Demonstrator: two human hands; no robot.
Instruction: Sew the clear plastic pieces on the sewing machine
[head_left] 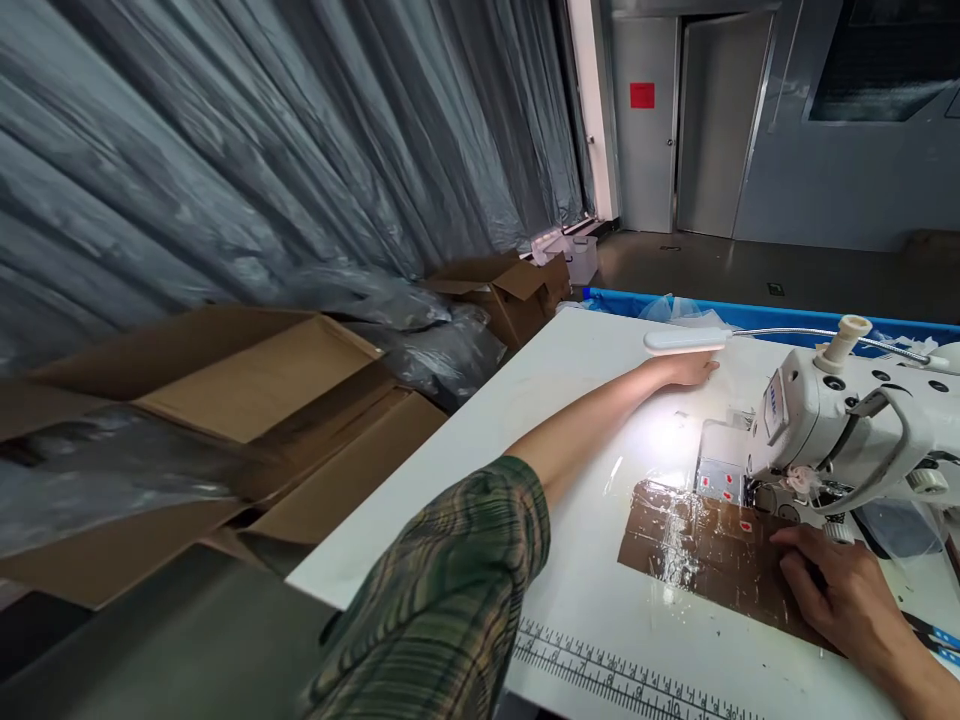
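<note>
My left arm reaches far across the white table, and my left hand [684,371] is at the back, just under the white lamp head [686,341]. The lamp partly covers its fingers, so I cannot make out their grip. My right hand [844,585] lies low beside the needle area of the white sewing machine [806,405]. Its index finger and thumb are apart, touching the shiny brown covering [697,545] on the table. Several red arrow marks show on that covering and on the machine's metal plate [720,482].
A printed ruler scale [622,690] runs along the table's front edge. Blue-handled tools [937,635] lie at the right edge. Open cardboard boxes [262,380] and clear plastic bags stand left of the table. A blue-rimmed bin [757,312] is behind it.
</note>
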